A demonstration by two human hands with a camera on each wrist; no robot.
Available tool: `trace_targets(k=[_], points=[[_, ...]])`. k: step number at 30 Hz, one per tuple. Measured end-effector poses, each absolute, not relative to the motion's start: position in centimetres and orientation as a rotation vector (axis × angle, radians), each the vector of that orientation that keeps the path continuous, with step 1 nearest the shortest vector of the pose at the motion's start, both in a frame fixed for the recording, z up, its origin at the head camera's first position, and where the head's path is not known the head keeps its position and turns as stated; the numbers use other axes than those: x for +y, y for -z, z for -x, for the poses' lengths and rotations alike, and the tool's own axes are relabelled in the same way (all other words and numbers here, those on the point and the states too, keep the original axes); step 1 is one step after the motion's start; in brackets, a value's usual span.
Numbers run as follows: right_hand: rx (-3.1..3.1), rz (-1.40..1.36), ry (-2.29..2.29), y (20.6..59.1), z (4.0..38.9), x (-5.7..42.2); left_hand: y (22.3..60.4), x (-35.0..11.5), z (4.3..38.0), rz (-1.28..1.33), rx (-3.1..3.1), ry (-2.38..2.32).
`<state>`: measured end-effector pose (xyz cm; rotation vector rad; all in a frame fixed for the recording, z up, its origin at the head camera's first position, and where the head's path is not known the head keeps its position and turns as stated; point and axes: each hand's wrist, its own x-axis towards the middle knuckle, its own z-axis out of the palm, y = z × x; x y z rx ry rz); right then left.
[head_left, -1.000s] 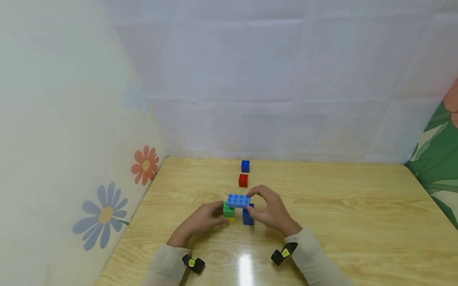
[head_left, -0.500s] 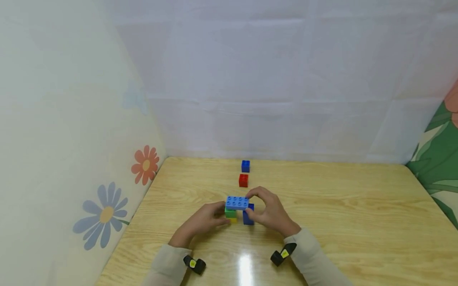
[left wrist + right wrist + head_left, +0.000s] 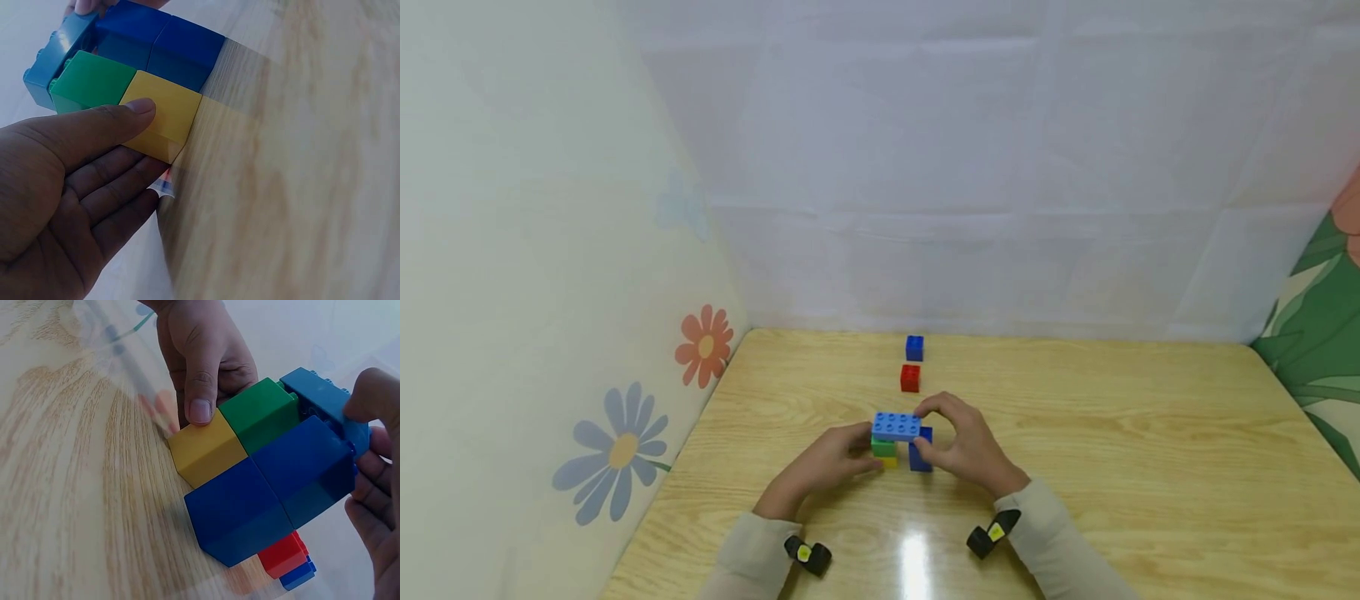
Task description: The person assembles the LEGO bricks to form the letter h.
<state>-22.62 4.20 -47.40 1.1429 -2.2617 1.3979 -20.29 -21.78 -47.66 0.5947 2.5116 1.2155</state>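
Observation:
A light blue eight-stud brick spans the top of two short stacks, pinched at its right end between the thumb and fingers of my right hand. Under its left end is a green brick on top of a yellow brick. My left hand holds that stack, thumb on the yellow brick's near face. Beside it stands a stack of two dark blue bricks. Whether the light blue brick is pressed fully onto the studs I cannot tell.
Farther back on the wooden table lie a red brick and, behind it, a small blue brick. A white cloth hangs along the back edge, and a flower-painted wall borders the left side.
The light blue brick has shifted slightly left and down over the green brick, with my right hand following. During the last half second, almost nothing has moved.

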Motion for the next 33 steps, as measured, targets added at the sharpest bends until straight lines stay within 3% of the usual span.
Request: trace_targets(k=[33], points=[[-2.224, -1.210, -1.322, 47.86, 22.82, 4.23, 47.71, -21.64, 20.40, -0.608, 2.512, -1.189]])
